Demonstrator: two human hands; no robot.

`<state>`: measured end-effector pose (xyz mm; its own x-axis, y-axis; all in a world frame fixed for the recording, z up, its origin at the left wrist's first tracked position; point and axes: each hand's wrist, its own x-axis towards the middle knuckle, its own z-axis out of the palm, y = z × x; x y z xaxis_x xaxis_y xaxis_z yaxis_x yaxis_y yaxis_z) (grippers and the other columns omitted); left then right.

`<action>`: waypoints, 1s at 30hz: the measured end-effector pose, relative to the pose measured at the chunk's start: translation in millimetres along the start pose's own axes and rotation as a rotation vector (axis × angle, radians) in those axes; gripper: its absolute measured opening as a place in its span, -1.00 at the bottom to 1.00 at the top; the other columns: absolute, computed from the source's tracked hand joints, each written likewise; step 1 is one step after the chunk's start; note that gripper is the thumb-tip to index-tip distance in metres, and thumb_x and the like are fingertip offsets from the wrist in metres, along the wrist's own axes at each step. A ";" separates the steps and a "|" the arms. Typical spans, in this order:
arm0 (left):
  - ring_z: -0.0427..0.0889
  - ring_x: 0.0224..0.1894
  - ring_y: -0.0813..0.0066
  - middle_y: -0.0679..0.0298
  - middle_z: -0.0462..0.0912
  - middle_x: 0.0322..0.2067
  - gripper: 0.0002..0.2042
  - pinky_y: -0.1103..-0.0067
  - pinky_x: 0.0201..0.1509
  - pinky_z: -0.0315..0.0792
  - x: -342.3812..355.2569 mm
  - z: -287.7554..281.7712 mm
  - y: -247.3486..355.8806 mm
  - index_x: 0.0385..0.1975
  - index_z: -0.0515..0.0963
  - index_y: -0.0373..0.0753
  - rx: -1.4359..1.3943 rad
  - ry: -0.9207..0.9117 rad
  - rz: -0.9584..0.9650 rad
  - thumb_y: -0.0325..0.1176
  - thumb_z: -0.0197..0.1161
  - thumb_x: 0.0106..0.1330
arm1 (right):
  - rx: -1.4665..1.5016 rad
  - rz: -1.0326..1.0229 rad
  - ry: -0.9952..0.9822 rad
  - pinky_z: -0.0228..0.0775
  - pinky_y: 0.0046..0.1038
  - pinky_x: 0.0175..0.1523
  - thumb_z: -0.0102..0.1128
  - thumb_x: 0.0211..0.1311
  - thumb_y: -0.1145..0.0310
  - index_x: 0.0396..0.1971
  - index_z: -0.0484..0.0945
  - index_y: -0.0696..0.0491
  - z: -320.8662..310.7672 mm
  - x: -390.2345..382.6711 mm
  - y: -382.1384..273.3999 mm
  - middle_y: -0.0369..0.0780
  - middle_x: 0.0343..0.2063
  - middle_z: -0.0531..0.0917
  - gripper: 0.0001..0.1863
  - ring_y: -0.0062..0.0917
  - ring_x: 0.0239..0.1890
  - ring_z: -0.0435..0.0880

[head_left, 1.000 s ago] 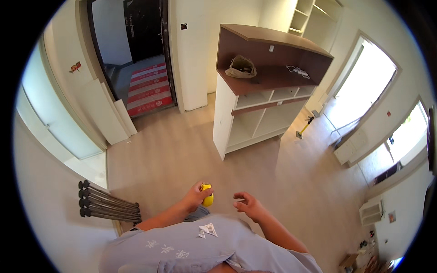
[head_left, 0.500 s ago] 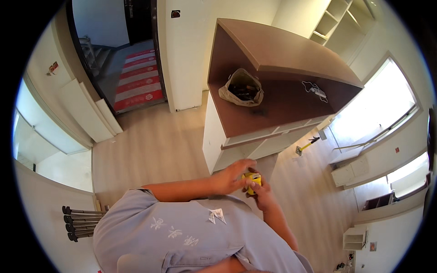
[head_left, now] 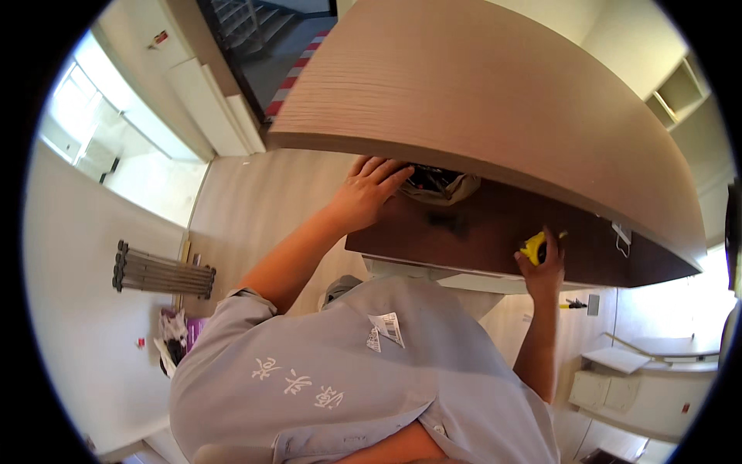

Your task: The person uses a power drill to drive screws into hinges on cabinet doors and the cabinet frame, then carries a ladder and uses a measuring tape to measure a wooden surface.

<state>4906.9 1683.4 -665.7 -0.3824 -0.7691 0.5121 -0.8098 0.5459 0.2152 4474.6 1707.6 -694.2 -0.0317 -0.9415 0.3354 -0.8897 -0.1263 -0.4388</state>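
Observation:
My right hand [head_left: 547, 272] is closed round a yellow tape measure [head_left: 532, 246] with dark parts, held over the brown shelf [head_left: 491, 232] of a cabinet. To the left, my left hand [head_left: 365, 193] reaches to the left end of that shelf, its fingers stretched out against the side of a tan cloth bag [head_left: 461, 192]. Dark items fill the bag, too shadowed to name. The overhanging wood-grain top [head_left: 479, 85] hides the bag's rear part. Whether the left fingertips press on the bag or only rest there, I cannot tell.
A white charger with a cable [head_left: 621, 235] lies at the shelf's right end. Folded metal legs [head_left: 164, 271] lean by the left wall, near a purple package [head_left: 195, 332]. Beyond the doorway, stairs [head_left: 255, 27] and a red-striped mat [head_left: 297, 73] show. White cabinets [head_left: 607, 390] stand right.
My hands were together at the tape measure; now they are apart. The left went out to the bag, the right carried the tape measure over the shelf. I have come closer to the cabinet.

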 end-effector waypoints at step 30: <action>0.56 0.05 0.31 0.41 0.67 -0.11 -0.73 0.34 0.17 0.42 -24.5 39.6 58.4 -0.14 0.69 -0.05 -0.407 0.082 -0.239 -0.38 0.24 0.14 | -0.103 -0.501 -0.041 0.40 -0.04 0.24 0.34 0.22 0.25 -0.04 0.68 0.10 48.2 67.9 -1.5 0.00 0.01 0.68 -0.65 0.01 0.10 0.61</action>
<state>4851.4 1720.9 -698.5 -0.1572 -0.8690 0.4692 -0.6241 0.4556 0.6347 4495.8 1628.8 -711.0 0.4260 -0.7852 0.4494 -0.8314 -0.5357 -0.1478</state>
